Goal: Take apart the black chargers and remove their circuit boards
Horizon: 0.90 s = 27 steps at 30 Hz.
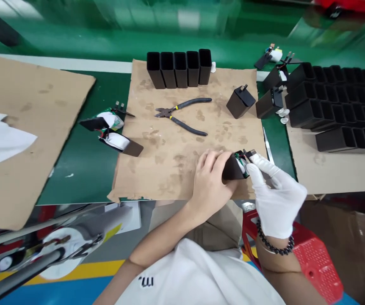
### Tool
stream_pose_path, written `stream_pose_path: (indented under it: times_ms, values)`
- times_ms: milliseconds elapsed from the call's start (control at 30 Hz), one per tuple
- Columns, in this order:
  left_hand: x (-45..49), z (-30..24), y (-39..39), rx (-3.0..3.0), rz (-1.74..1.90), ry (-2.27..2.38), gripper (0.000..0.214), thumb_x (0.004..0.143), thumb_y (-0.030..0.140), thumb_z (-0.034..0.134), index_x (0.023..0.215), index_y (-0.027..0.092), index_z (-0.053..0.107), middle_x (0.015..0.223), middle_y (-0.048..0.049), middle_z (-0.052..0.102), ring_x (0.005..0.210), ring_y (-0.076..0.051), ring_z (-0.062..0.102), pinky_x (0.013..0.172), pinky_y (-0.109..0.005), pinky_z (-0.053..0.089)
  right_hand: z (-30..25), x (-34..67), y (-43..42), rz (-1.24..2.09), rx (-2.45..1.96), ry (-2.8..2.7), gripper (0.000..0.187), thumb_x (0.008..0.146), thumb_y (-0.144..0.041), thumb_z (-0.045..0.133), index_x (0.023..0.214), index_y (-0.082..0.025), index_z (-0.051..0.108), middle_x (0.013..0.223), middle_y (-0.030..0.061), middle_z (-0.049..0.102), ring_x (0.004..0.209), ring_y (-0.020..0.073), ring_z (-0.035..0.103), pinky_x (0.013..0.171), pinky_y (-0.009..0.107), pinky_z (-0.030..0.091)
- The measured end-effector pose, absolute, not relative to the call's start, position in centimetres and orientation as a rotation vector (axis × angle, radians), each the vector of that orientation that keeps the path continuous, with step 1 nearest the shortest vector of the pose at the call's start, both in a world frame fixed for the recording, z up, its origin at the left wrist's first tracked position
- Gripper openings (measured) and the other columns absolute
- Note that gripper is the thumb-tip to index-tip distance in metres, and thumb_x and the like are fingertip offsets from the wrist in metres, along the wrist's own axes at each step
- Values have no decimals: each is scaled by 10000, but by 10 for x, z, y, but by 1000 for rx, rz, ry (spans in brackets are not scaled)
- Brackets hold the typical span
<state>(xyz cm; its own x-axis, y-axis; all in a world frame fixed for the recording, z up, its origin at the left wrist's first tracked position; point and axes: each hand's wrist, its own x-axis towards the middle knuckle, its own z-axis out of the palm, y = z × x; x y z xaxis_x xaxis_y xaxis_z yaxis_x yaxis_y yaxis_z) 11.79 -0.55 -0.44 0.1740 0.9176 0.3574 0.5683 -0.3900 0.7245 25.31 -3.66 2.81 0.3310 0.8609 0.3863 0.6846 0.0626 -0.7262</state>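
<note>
My bare left hand (209, 180) is wrapped round a black rectangular casing (232, 168) at the near edge of a stained cardboard sheet (176, 156). My right hand (276, 192), in a white glove, pinches the pronged insert with wires (245, 163) at the casing's open end. Black-handled cutting pliers (182, 114) lie on the cardboard beyond the hands.
A row of empty black casings (179, 67) stands at the cardboard's far edge. One assembled casing (240, 101) sits to the right of the pliers. Stacked casings (335, 108) fill the right side. Loose inserts (112, 131) lie on the green mat at left. A red stool (312, 258) is below.
</note>
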Motion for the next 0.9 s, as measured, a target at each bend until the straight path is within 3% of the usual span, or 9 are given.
stream_pose_path:
  times_ms: [133, 233, 400, 700, 833, 900]
  values:
    - [117, -6, -8, 2062, 1103, 1409, 511, 799, 120, 676, 1284, 215, 548, 1165, -85, 696, 1168, -269, 661, 1156, -463, 475, 25, 244, -37, 57, -1674, -1451, 139, 880, -228, 771, 1009, -212, 820, 1028, 50, 824, 922, 250, 806, 874, 397, 689]
    - [115, -8, -10, 2088, 1078, 1384, 519, 814, 159, 676, 1307, 203, 523, 1189, -95, 694, 1175, -273, 659, 1192, -479, 441, 29, 237, -37, 93, -1682, -1449, 125, 861, -238, 796, 982, -212, 815, 1077, 73, 815, 970, 246, 794, 885, 411, 680]
    - [113, -9, -8, 2091, 1088, 1315, 466, 873, 220, 649, 1313, 183, 501, 1178, -109, 697, 1153, -270, 671, 1207, -497, 416, 32, 231, -36, 91, -1705, -1457, 102, 853, -229, 800, 955, -239, 799, 1168, 79, 794, 1070, 265, 767, 977, 494, 640]
    - [110, -7, -7, 2051, 1078, 1291, 423, 854, 160, 630, 1257, 162, 503, 1154, -132, 698, 1121, -296, 665, 1129, -510, 460, 36, 227, -36, 7, -1718, -1618, 96, 868, -213, 783, 960, -238, 785, 1081, 67, 814, 997, 268, 784, 880, 457, 668]
    - [100, -5, -7, 2034, 991, 1288, 428, 827, 112, 592, 1242, 175, 507, 1124, -108, 702, 1074, -280, 672, 1167, -531, 426, 25, 221, -37, 30, -1662, -1725, 224, 847, -197, 802, 1068, -208, 774, 1248, 123, 766, 1116, 288, 763, 944, 438, 672]
    - [89, -3, -7, 2042, 947, 1291, 448, 848, 102, 605, 1277, 187, 506, 1161, -100, 706, 1113, -269, 671, 1194, -523, 409, 21, 223, -37, 80, -1606, -1732, 282, 840, -160, 795, 1115, -210, 764, 1226, 108, 776, 1100, 273, 772, 943, 395, 678]
